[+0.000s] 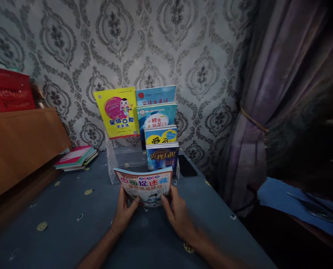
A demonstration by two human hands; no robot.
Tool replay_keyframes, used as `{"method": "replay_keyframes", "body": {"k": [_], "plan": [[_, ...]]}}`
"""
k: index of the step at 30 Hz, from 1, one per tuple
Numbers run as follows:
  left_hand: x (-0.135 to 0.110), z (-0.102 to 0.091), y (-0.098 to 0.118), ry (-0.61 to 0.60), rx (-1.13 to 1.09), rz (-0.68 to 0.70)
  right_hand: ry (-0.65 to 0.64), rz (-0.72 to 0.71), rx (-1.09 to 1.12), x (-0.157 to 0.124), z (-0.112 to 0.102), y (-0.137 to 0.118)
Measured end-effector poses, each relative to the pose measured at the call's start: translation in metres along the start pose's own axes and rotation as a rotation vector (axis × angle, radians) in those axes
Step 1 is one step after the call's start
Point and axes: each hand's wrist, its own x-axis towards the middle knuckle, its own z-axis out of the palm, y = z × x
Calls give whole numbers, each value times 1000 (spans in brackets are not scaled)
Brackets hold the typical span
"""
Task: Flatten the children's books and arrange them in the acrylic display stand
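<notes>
Between my two hands is a picture book [146, 183] with a colourful title, its cover tilted toward me. My left hand [125, 211] grips its lower left side, thumb on the cover. At the lower right side my right hand [179, 211] holds it the same way. Just behind it stands a clear tiered book rack [112, 157]. A yellow exercise book [117, 112] leans in its upper left. Down the right side stand a light blue book [155, 94], a teal book [158, 116], a yellow and blue book [161, 136] and a dark blue book [162, 155].
A dark phone-like slab [186, 165] lies right of the rack. Several stacked books [76, 157] lie at the left, by a wooden headboard-like panel [23, 142] with a red box [9, 89]. A tied curtain [247, 149] hangs at the right. A patterned dark cloth [57, 231] covers the table.
</notes>
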Motion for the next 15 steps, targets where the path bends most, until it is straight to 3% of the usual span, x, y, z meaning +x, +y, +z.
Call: {"method": "replay_keyframes", "body": {"k": [15], "plan": [[1,0,8,-50,-27,11,28,-12,-13,-2,2,2]]}}
